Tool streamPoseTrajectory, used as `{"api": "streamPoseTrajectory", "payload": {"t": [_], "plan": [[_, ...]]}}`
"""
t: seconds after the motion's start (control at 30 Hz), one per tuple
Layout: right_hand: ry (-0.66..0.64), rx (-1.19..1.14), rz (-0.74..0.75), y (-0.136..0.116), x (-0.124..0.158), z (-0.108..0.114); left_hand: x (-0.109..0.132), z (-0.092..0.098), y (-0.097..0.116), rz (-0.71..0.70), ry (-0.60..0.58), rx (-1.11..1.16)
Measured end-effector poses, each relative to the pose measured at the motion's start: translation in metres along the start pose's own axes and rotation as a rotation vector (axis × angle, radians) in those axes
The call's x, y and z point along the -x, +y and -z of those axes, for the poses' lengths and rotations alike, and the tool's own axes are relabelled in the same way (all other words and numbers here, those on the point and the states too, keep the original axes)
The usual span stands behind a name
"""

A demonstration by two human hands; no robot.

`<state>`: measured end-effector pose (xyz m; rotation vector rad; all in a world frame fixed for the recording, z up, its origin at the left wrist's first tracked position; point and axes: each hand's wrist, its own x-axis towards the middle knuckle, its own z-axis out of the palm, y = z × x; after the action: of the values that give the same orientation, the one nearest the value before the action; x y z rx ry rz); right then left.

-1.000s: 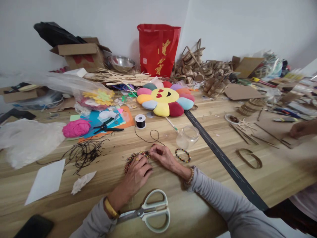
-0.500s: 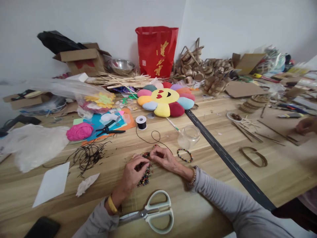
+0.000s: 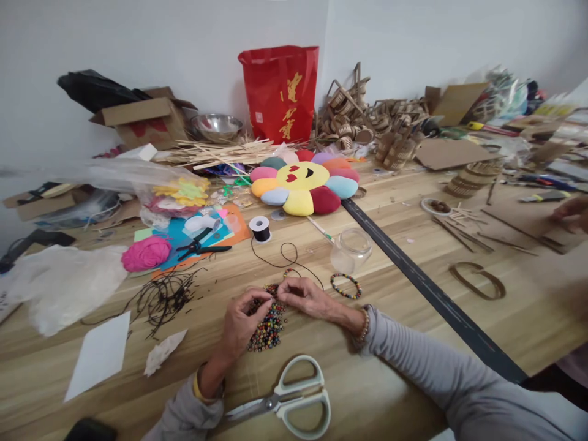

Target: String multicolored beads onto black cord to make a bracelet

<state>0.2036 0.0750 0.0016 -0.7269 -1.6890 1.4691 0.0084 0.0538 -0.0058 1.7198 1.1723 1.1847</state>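
My left hand (image 3: 239, 324) is closed in a pinch above a pile of small multicoloured beads (image 3: 267, 334); whatever lies between its fingertips is too small to make out. Almost touching it, my right hand (image 3: 305, 298) pinches a thin black cord, whose tip is hard to see. A short row of beads (image 3: 289, 272) strung on that cord shows just behind the right fingers. From there the cord (image 3: 285, 248) loops back to a white spool (image 3: 260, 229). A finished-looking bead bracelet (image 3: 346, 286) lies beside my right wrist. White-handled scissors (image 3: 294, 395) rest in front of me.
A glass jar (image 3: 351, 250) stands behind the bracelet. Cut black cords (image 3: 169, 297), pink yarn (image 3: 146, 253) and pliers (image 3: 202, 245) lie left. A flower cushion (image 3: 305, 184) sits further back. A dark strip (image 3: 427, 285) crosses the table; another person's hand (image 3: 569, 211) is far right.
My left fingertips have lifted slightly from the beads and come closer to the right fingertips, uncovering more of the pile. The view has shifted a little.
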Motion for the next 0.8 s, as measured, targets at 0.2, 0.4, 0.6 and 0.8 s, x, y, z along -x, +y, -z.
{"api": "streamPoseTrajectory", "payload": {"t": [0.2,0.4,0.6,0.8], "plan": [[0.004,0.031,0.005,0.0018,0.0003,0.0013,0.0008,0.0012,-0.0042,0.027,-0.012,0.023],[0.017,0.062,0.01,0.0037,0.0006,0.0013,-0.0003,0.001,-0.0011,0.03,-0.026,0.026],[0.009,0.06,0.0,0.0048,0.0003,0.001,-0.0022,0.0005,0.0034,0.01,-0.048,0.048],[-0.007,0.039,-0.005,0.0062,0.0004,0.0004,-0.0017,-0.0003,0.0022,-0.011,-0.049,0.055]]}}
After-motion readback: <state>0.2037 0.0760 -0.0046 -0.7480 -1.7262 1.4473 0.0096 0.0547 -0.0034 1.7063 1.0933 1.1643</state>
